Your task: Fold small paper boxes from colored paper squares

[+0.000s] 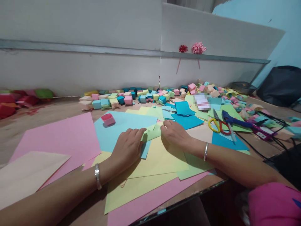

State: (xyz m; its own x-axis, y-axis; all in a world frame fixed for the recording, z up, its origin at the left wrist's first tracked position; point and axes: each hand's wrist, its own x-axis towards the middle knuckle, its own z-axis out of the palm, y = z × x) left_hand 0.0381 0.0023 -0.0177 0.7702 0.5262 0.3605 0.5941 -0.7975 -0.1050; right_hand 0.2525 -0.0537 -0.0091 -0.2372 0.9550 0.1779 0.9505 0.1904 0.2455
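A strip of light green paper (152,134) stretches between my two hands, with a raised fold along its upper side. My left hand (129,142) pinches its left end between thumb and fingers. At the other end, my right hand (174,133) has its fingers closed on the paper. Beneath lie overlapping sheets, among them a light blue sheet (127,124) and a yellow sheet (162,158). A small pink folded paper box (108,119) sits on the light blue sheet, beyond my left hand.
Scissors (219,125) and a blue glue gun (236,120) lie to the right, with black cables nearby. Several folded paper cubes (128,99) line the wall. A pink sheet (58,135) covers the left. Dark blue paper (187,121) lies beyond my right hand.
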